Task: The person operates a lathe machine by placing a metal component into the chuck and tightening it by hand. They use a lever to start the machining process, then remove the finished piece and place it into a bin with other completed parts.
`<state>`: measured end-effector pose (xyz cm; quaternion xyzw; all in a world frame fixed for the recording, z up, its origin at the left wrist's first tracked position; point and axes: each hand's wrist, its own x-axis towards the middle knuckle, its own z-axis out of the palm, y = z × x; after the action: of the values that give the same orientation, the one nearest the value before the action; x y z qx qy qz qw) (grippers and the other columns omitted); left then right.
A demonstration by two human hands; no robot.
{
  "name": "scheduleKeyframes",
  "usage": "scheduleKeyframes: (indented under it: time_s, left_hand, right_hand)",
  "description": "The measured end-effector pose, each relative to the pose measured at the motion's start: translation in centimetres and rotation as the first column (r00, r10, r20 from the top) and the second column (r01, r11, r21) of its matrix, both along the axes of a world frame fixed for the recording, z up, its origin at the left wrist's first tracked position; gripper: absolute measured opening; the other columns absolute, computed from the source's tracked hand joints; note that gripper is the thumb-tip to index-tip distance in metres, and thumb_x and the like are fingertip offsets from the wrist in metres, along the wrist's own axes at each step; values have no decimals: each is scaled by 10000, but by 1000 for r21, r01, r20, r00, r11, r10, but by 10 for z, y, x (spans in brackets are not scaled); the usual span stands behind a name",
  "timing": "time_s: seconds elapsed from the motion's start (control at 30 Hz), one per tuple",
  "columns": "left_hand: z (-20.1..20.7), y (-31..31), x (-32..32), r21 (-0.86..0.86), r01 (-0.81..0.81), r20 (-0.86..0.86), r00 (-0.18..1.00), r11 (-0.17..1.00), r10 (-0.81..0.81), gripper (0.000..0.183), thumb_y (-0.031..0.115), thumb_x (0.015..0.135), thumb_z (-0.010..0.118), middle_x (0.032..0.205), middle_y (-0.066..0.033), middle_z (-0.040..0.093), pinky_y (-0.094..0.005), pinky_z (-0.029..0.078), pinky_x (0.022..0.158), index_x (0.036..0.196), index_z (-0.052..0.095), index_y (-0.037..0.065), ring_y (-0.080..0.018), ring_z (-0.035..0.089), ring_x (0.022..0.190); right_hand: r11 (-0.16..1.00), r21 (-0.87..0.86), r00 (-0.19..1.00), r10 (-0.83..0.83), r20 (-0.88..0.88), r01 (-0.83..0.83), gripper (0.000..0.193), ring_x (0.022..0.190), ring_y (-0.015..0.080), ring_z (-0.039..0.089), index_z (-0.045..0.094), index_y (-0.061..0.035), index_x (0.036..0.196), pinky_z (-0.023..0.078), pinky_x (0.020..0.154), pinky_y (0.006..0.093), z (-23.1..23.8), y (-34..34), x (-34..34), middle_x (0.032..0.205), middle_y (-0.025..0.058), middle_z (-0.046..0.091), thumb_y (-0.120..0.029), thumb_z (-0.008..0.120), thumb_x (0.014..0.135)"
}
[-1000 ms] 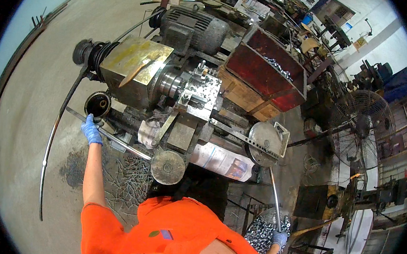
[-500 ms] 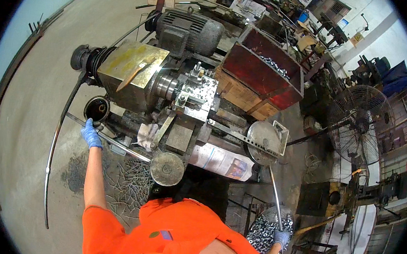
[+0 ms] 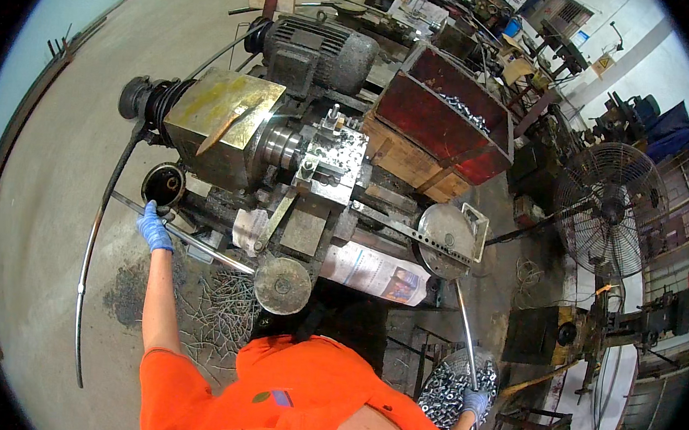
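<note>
My left hand [image 3: 154,227], in a blue glove, closes round a long metal lever bar [image 3: 212,252]. It is beside the rim of a dark round pot [image 3: 164,185] on the left of the machine. The bar slopes down to a round metal disc [image 3: 283,287] at the machine's front. My right hand [image 3: 474,401], also gloved, is closed on a metal lever rod [image 3: 466,327]. That rod comes down from a second round disc [image 3: 446,232]. Just behind this hand is a round basket [image 3: 439,365] heaped with small metal nuts. The machine's spindle [image 3: 283,147] faces a shiny tool block [image 3: 336,160].
Behind the tool block stands a red bin [image 3: 446,130] with metal parts, on a wooden crate [image 3: 412,157]. A motor [image 3: 320,53] sits at the back. A pointed wooden stick [image 3: 226,131] lies on the machine's cover. At right is a large fan [image 3: 610,208]. Metal scraps [image 3: 226,311] litter the floor.
</note>
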<state>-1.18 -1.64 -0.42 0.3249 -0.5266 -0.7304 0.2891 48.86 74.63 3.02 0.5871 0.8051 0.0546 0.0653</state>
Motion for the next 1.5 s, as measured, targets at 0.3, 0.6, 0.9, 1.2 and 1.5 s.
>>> scheduleKeyframes:
  time_s: [0.3, 0.6, 0.9, 1.2, 1.5]
  left_hand:
    - [14, 10, 2, 7, -9, 5, 1000, 1000, 9, 200, 148, 828, 588, 619, -130, 615, -303, 503, 420, 785, 564, -47, -200, 578, 445]
    - [4, 1, 2, 19, 6, -13, 1000, 1000, -5, 182, 136, 835, 575, 672, -135, 621, -315, 524, 444, 854, 546, -42, -205, 605, 506]
    - [3, 0, 2, 32, 9, -39, 999, 999, -8, 203, 148, 838, 569, 640, -140, 616, -317, 511, 429, 806, 553, -52, -216, 589, 469]
    - [-6, -5, 0, 34, 12, -40, 999, 999, -11, 206, 155, 832, 579, 634, -145, 618, -324, 502, 422, 795, 562, -48, -218, 589, 468]
    - [-6, -8, -1, 40, -6, -7, 1000, 999, 6, 229, 211, 843, 551, 632, -113, 606, -291, 484, 426, 787, 586, -8, -200, 549, 439]
  right_hand:
    - [986, 42, 987, -159, -6, 159, 431, 863, 359, 626, 675, -30, 840, 500, 773, 415, 2, -13, -1, 940, 221, 640, -391, 725, 611]
    - [989, -21, 988, -143, 64, 145, 464, 950, 352, 609, 659, -17, 928, 476, 843, 399, 23, -28, -15, 989, 233, 627, -376, 669, 635]
    - [993, 60, 994, -103, 28, 101, 440, 868, 351, 623, 677, -27, 856, 491, 789, 407, 29, -37, -27, 899, 223, 638, -406, 678, 634]
    - [990, 69, 992, -128, 17, 126, 423, 780, 342, 641, 696, -50, 795, 507, 738, 404, 18, -31, -17, 798, 204, 651, -439, 698, 631]
    - [943, 290, 960, 218, -176, -161, 516, 929, 320, 588, 637, -105, 1055, 433, 832, 434, 17, -75, -91, 992, 150, 642, -465, 643, 685]
